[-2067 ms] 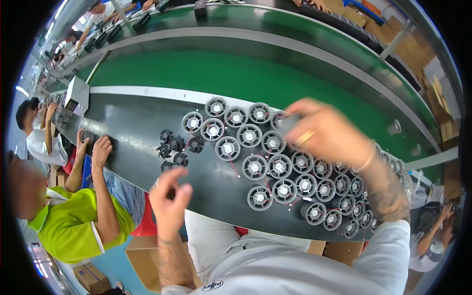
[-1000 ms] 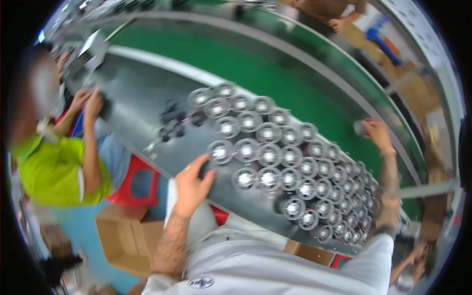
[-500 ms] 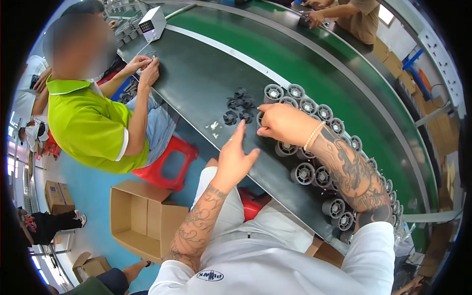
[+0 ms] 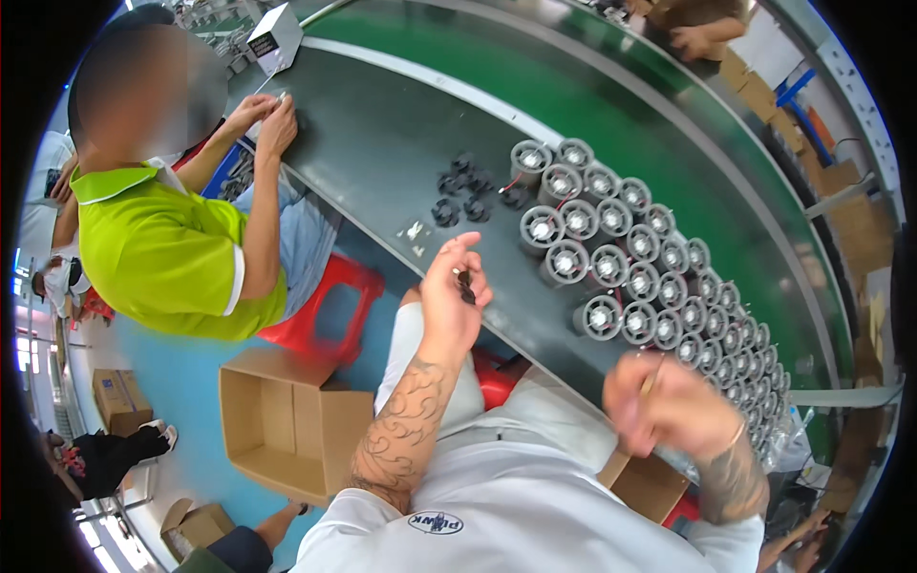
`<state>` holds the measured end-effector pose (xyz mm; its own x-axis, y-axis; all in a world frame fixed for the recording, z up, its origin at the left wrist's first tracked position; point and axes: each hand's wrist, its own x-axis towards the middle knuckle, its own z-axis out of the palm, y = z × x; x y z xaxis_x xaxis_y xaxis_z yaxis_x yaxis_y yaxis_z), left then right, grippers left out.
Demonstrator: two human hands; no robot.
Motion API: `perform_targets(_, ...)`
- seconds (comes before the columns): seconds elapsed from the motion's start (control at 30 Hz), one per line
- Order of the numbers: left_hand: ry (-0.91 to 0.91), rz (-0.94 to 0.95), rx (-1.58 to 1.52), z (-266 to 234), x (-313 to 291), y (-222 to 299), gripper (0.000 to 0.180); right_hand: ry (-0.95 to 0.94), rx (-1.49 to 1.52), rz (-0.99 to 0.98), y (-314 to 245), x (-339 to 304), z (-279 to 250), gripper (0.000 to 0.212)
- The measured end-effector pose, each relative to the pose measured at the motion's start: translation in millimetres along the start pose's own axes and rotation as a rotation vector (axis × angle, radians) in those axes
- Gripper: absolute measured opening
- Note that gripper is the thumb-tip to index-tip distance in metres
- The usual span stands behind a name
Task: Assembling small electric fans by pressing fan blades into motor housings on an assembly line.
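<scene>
My left hand (image 4: 445, 310) is held palm up over the table's front edge, its fingers curled round a small black fan wheel (image 4: 465, 286). At the right, near the front edge, my right hand (image 4: 673, 406) is blurred by motion. Its fingers look bent together around something thin that I cannot make out. Beyond my left hand lies a small group of black fan wheels (image 4: 446, 212). Small white pieces (image 4: 413, 232) lie to the left of them. Rows of grey round housings (image 4: 602, 317) with pale centres and red wires fill the right side of the dark tabletop (image 4: 373, 143).
A person in a lime-green shirt (image 4: 172, 253) works at the table on my left, beside a red stool (image 4: 330, 306). An open cardboard box (image 4: 287, 420) stands on the floor. Beyond the table runs a green conveyor belt (image 4: 535, 86); another person (image 4: 702, 33) is across it.
My right hand has drawn back from the fan wheels toward the near right. My left hand, spread before, has turned palm up and now holds a black fan wheel.
</scene>
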<state>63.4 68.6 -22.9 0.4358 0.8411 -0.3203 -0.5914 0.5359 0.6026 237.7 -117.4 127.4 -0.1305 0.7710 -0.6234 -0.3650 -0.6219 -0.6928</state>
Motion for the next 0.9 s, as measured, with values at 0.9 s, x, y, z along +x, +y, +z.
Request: perform_targets(0.9,-0.003,-0.164,0.179,16.4,-92.4,-38.7,0.022,1.003,-1.22,-0.772,81.7,51.1,-13.2,0.045)
